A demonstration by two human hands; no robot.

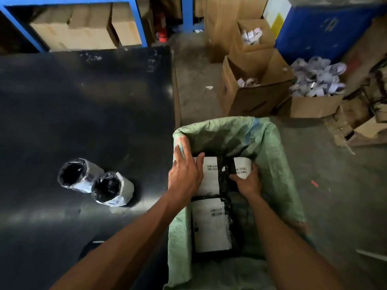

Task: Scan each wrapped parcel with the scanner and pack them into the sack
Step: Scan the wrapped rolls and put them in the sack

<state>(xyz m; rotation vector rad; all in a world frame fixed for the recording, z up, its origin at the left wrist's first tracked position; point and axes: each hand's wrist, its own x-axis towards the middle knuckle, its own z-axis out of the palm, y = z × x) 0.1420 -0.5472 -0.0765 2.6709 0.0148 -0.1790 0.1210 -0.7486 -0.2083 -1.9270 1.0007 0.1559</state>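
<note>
Parcels wrapped in black plastic with white barcode labels are the business of this single head view, and they lie in two places. Several already sit inside the pale green woven sack, which stands open on the floor just beside the edge of the dark black-topped table, presumably so that a parcel can pass from table to sack with little travel.

The person's left hand reaches over the sack's near-left rim with straight fingers; its palm rests on the flat labelled parcel at the top of the stack, and the fingertips lie against the sack wall. This looks like pressing the parcel flat and holding the mouth wide, not a grasp. The right hand is lower in the sack, its fingers curled round a small cylindrical labelled parcel, apparently fitting it into the gap beside the flat one. A larger flat labelled parcel lies nearer the person, label up.

Two round wrapped parcels stand touching each other on the table, well apart from the sack, so the packing is judged unfinished. No scanner is visible, so whether those two have been scanned cannot be told.

Open cardboard boxes holding crumpled white paper stand on the concrete floor beyond the sack.
</note>
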